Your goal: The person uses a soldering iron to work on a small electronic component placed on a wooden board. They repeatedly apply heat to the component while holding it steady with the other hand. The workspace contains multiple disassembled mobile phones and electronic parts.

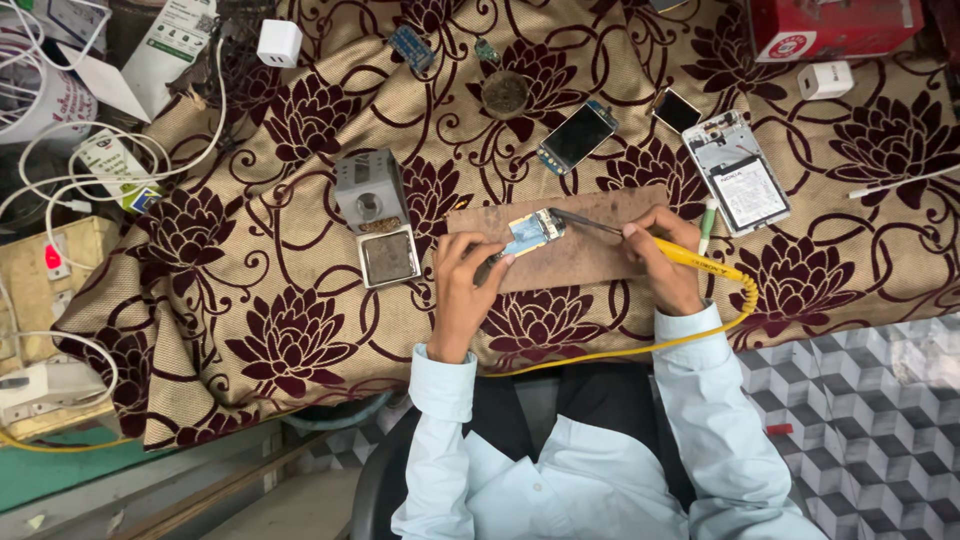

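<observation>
Right hand (pixel 662 262) holds soldering iron (pixel 640 238) on circuit board (pixel 533 233).

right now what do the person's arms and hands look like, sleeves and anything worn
Both arms are covered by long, light blue shirt sleeves with buttoned cuffs that end at the wrists. The left hand and right hand are bare: no gloves, and no rings, watch or bracelet can be made out. The sleeves are plain, with no pattern or markings visible, and a dark strip shows down the shirt front between them.
</observation>
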